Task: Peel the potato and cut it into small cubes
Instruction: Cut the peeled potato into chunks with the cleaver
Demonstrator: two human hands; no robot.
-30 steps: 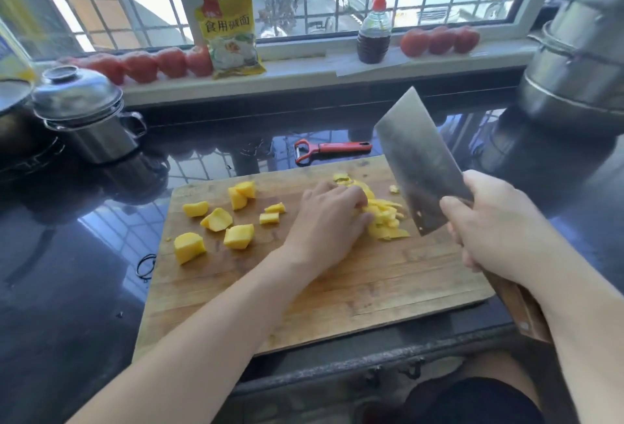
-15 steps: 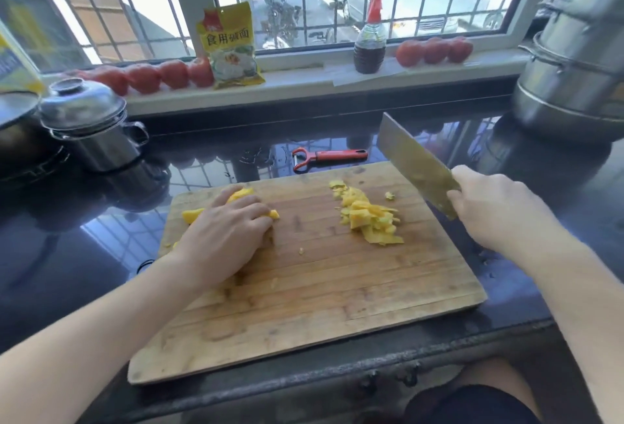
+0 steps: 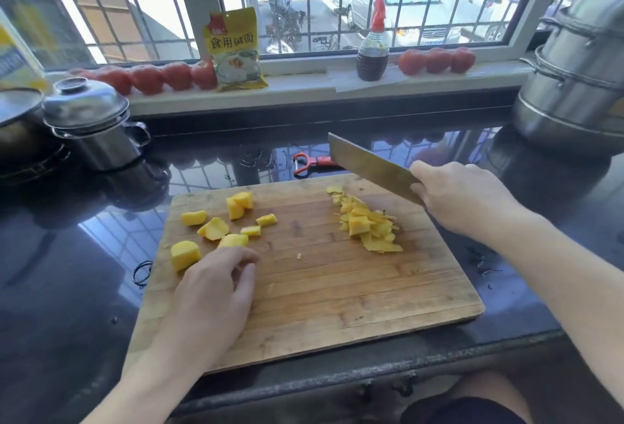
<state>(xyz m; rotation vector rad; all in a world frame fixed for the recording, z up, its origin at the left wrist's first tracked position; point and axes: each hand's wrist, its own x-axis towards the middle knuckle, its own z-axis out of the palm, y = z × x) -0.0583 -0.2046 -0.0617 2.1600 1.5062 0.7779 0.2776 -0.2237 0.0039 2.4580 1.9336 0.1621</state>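
Peeling appears complete: peelings [image 3: 369, 227] lie heaped right of centre on the cutting board [image 3: 337, 295]. Potato chunks [image 3: 216, 229] sit upper left on the board, judged too coarse yet. Left hand [image 3: 216, 292] rests beside them, fingers loosely curled, holding nothing. Right hand [image 3: 462, 197] grips the cleaver [image 3: 371, 167], raised. Peeler [image 3: 309, 162] lies on the table behind; nothing obstructs.

cleaver [image 3: 371, 163] handle hidden inside right hand [image 3: 462, 197]. peeler [image 3: 310, 162] handle covered by blade. left hand [image 3: 216, 292] overlaps one potato chunk [image 3: 233, 240]; contact unclear. steamer pot [image 3: 574, 69] cut off at right edge, pan [image 3: 17, 119] at left edge.
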